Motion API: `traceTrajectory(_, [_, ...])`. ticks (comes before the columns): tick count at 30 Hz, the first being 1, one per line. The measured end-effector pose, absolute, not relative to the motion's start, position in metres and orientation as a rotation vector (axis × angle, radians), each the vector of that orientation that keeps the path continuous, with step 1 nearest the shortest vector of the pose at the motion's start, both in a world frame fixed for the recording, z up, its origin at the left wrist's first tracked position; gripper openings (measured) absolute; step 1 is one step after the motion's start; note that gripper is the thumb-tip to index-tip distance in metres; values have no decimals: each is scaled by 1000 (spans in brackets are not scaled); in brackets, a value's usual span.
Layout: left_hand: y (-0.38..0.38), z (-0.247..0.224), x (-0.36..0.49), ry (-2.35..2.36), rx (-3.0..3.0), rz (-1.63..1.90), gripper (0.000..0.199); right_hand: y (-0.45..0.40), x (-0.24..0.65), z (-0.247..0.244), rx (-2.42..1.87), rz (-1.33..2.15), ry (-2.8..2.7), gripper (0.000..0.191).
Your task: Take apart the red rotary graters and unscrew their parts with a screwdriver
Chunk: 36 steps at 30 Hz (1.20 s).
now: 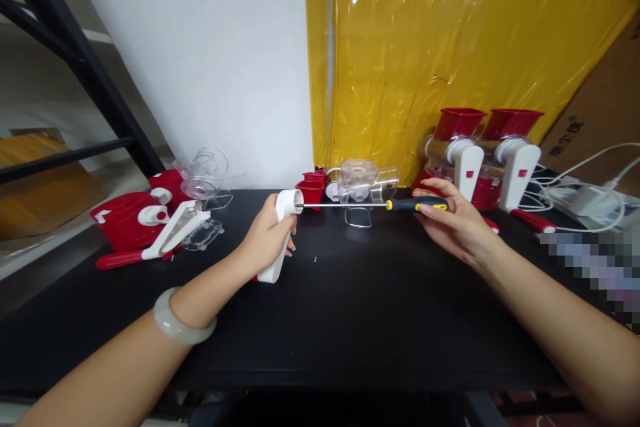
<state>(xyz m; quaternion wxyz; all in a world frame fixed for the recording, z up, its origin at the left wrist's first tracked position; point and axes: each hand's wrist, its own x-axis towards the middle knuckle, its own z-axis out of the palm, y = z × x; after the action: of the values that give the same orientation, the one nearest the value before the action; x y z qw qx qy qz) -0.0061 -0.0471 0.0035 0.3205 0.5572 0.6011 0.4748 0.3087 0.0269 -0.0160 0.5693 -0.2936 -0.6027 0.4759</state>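
My left hand [267, 238] is closed around a white plastic crank handle [274, 268], held upright above the black table. At its top, the handle's round hub faces right. My right hand [453, 217] pinches the dark grip of a screwdriver [417, 204] with yellow accents. Its long metal shaft runs level to the left, and the tip reaches into or against the hub's opening; how deep it sits is hidden. Behind the shaft stand a clear plastic grater housing [360, 177] and a red plastic part [313, 188].
On the left lie a red grater base [127, 219] and another white crank with a red grip [165, 237]. Two assembled red-and-white rotary graters [463, 147] stand at the right back, beside white cables [555, 197] and a cardboard box [595, 100]. A black metal rack [85, 60] rises at left.
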Motion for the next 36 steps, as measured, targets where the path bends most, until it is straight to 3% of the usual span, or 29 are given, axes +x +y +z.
traceTrajectory(3, [-47,4,-7,1578,1441,1267,33,24,307,-14,-689,1110,-1470,42])
traceTrajectory(8, [-45,5,-8,1598,1421,1283,31,24,309,-16,-863,1121,-1626,53])
traceTrajectory(12, [-45,7,-8,1598,1428,1283,30,25,310,-16,-808,1032,-1583,29])
traceTrajectory(18, [-46,6,-6,1577,1416,1273,34,19,310,-7,-650,1238,-1441,52])
traceTrajectory(25, [-45,7,-8,1598,1412,1290,32,24,311,-14,-861,1222,-1592,45])
traceTrajectory(28, [-45,9,-8,1599,1417,1294,31,24,311,-16,-771,1156,-1587,30])
traceTrajectory(32, [-45,8,-8,1591,1408,1295,35,19,308,-12,-608,1273,-1424,52])
traceTrajectory(36, [-45,5,-9,1581,1426,1277,31,20,306,-14,-687,1352,-1429,36])
